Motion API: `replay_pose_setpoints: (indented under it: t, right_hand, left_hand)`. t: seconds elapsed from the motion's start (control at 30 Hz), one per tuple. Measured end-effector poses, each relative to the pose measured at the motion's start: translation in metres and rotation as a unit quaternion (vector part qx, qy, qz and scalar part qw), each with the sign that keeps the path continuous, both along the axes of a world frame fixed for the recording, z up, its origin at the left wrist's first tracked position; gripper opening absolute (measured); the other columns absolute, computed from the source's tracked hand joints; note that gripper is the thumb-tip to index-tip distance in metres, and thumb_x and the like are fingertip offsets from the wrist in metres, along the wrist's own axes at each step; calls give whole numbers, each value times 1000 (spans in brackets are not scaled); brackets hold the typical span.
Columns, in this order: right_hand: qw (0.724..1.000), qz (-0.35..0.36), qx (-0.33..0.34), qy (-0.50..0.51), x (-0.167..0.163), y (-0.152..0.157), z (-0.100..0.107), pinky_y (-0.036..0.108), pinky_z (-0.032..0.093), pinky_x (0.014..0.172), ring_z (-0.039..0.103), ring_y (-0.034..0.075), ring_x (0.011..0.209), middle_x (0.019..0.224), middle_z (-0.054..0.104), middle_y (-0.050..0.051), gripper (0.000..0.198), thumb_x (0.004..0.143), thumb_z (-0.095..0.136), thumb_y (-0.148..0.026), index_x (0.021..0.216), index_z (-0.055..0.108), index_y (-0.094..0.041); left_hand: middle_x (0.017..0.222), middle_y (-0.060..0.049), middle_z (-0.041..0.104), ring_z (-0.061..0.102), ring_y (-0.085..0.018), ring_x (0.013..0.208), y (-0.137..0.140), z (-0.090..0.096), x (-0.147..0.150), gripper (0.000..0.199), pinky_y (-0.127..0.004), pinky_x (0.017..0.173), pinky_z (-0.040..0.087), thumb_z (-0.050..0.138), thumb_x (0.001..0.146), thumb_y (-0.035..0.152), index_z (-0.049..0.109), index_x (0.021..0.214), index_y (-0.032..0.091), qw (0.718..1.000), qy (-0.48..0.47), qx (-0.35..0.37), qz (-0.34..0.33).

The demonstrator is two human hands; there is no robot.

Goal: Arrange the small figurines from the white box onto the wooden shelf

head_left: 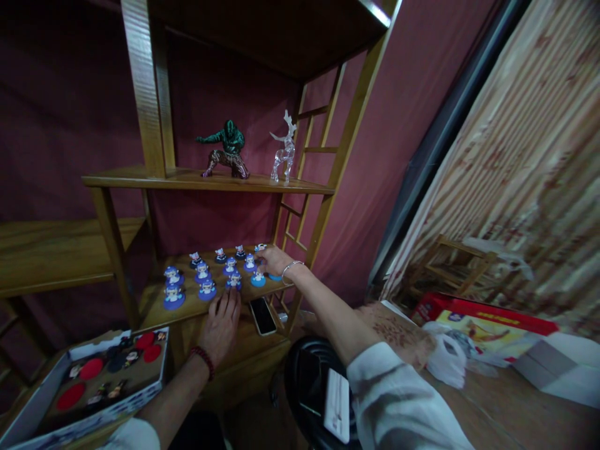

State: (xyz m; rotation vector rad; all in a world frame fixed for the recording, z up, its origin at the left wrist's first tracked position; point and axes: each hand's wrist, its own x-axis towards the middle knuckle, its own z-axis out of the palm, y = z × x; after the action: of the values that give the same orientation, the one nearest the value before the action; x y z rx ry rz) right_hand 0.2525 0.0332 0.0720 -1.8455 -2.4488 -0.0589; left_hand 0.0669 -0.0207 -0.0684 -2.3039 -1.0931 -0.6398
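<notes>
Small chibi figurines (207, 289) on round bases stand in rows on the lower wooden shelf (154, 306); most have purple hair and purple bases. My left hand (222, 325) lies at the shelf's front edge, fingers stretched out and fingertips close to a purple figurine (233, 281). Over the right end of the rows is my right hand (274, 259), its fingers bent down among the figurines; what they grip, if anything, is hidden. Just below it a light-blue base (275, 277) shows partly. Beside that stands a figurine on a blue base (257, 279). Darker-based figurines (220, 254) form the back row.
Above, a green-and-brown crouching figure (227, 150) and a clear deer (284, 150) stand on a shelf. Below lies a phone (263, 316). An open box (159, 369) holds more figurines at lower left. A black stool (293, 375) carries a white box (337, 406).
</notes>
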Motion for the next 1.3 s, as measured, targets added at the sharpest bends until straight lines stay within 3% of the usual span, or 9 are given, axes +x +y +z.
replay_pose_setpoints:
  t: [0.3, 0.6, 1.3]
  right_hand:
    - [996, -15, -26, -85, -11, -14, -8, 25, 41, 71, 57, 21, 91, 97, 64, 5, 44, 67, 61, -31, 110, 55, -27]
    - [995, -26, -35, -91, -16, -11, -9, 25, 41, 76, 56, 20, 95, 101, 63, 5, 34, 71, 56, -27, 105, 58, -27]
    - [996, 1, -28, -88, -15, -1, -15, 24, 42, 74, 58, 19, 91, 96, 65, 5, 31, 70, 57, -25, 101, 61, -25]
  left_hand:
    - [129, -20, 38, 26, -28, 123, -2, 2, 0, 53, -43, 96, 24, 40, 71, 15, 41, 123, 2, 1000, 9, 0, 1]
    - [128, -20, 39, 25, -29, 123, -1, 1, 0, 55, -43, 97, 23, 42, 70, 17, 40, 123, 1, 1000, 7, -3, -4]
    - [130, -20, 37, 26, -28, 123, -3, 3, 0, 54, -43, 96, 24, 41, 70, 14, 41, 123, 2, 1000, 9, -9, -2]
